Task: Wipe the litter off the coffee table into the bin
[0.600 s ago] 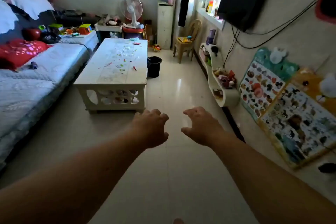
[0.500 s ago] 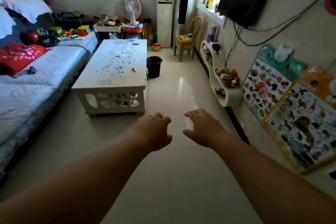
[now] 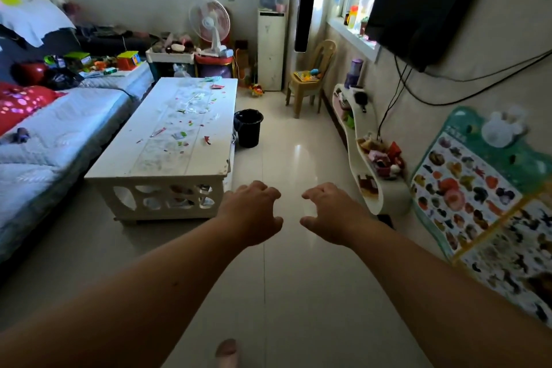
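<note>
A white coffee table [image 3: 119,172] stands ahead on the left, its top strewn with small coloured scraps of litter [image 3: 182,136]. A black bin [image 3: 248,128] sits on the floor beside the table's right edge. Both arms reach forward over the tiled floor, short of the table's near end. My left hand [image 3: 251,213] hangs palm down with its fingers loosely curled and holds nothing. My right hand [image 3: 328,213] is held the same way, fingers apart and empty.
A bed with a red pillow [image 3: 22,103] runs along the left wall. A curved white shelf [image 3: 378,197] and posters [image 3: 478,188] line the right wall under a TV [image 3: 418,6]. A plastic chair [image 3: 310,81], a fan [image 3: 210,24] and toy boxes stand at the far end.
The view has moved forward toward the table, which looks slightly nearer. Both hands stay stretched out, empty, in the same pose.
</note>
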{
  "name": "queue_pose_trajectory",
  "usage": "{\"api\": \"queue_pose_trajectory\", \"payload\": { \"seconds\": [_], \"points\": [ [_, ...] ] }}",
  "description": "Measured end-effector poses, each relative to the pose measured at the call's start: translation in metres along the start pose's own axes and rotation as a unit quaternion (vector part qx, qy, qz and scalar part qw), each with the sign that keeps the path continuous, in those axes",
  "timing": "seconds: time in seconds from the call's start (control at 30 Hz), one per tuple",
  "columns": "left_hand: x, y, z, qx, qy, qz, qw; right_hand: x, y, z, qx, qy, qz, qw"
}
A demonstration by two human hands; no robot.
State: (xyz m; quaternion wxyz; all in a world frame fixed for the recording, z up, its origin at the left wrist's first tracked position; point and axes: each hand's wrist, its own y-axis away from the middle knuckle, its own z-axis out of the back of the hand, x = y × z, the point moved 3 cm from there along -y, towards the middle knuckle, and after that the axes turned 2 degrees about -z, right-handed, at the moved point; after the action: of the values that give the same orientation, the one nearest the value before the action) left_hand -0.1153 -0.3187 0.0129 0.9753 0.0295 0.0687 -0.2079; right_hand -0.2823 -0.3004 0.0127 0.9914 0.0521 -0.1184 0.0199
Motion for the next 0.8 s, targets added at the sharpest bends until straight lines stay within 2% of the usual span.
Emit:
{"api": "queue_pose_trajectory", "payload": {
  "seconds": [0.4,0.8],
  "points": [
    [0.100,-0.276,0.048,-0.002,-0.029,-0.037,0.999,-0.017,-0.272,0.040,-0.024,0.003,-0.034,0.999],
    [0.109,-0.529,0.049,-0.044,0.016,-0.057,0.997,-0.109,-0.492,0.080,-0.060,-0.018,-0.041,0.997]
  ]
}}
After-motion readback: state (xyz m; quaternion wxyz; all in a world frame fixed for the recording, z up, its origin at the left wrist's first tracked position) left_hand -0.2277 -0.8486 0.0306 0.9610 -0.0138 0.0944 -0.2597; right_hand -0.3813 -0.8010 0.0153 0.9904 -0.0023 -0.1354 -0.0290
